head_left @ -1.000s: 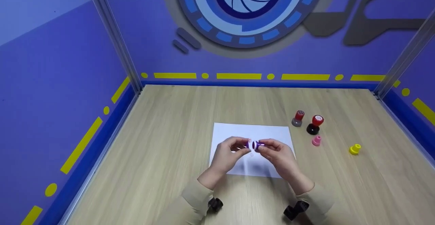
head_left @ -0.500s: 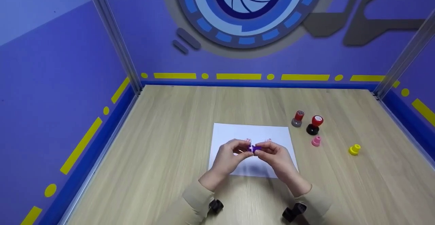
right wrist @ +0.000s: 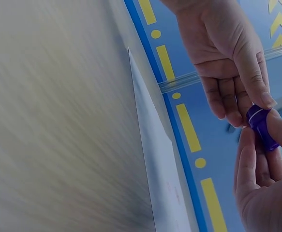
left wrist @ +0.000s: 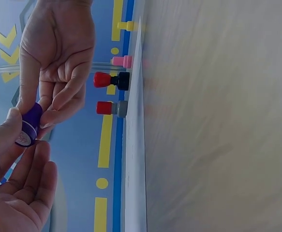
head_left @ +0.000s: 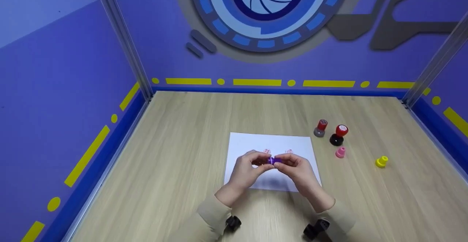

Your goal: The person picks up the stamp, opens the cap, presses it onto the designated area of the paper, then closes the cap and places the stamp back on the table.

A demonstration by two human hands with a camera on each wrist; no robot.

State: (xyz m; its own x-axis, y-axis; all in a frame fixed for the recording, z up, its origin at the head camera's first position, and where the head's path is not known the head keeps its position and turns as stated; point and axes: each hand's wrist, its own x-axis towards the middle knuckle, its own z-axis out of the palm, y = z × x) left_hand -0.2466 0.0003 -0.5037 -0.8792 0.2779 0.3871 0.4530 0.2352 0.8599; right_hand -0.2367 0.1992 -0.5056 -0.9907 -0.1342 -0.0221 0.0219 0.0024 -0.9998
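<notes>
In the head view a small purple stamp [head_left: 274, 160], with a thin white line round it, is held between both hands above a white sheet of paper [head_left: 252, 139]. My left hand [head_left: 245, 169] pinches its capped end with thumb and fingers. My right hand [head_left: 299, 169] pinches the narrower handle. A pale disc with a reddish design shows on the stamp's end [left wrist: 24, 139] in the left wrist view. From the right wrist, the purple handle [right wrist: 265, 135] appears under the right thumb. Two red prints, one a flower-like mark [head_left: 267, 151], lie on the paper just beyond the fingers.
Right of the paper stand a red-and-grey stamp [head_left: 320, 128], a red-and-black stamp [head_left: 339, 135], a pink stamp [head_left: 340, 152] and, farther right, a yellow stamp [head_left: 381, 162]. The wooden table [head_left: 175, 143] is bounded by blue-purple walls at the back and sides.
One second ago the stamp's two purple-and-white parts were apart, one in each hand. They have come together into one closed piece, and the hands have lowered slightly.
</notes>
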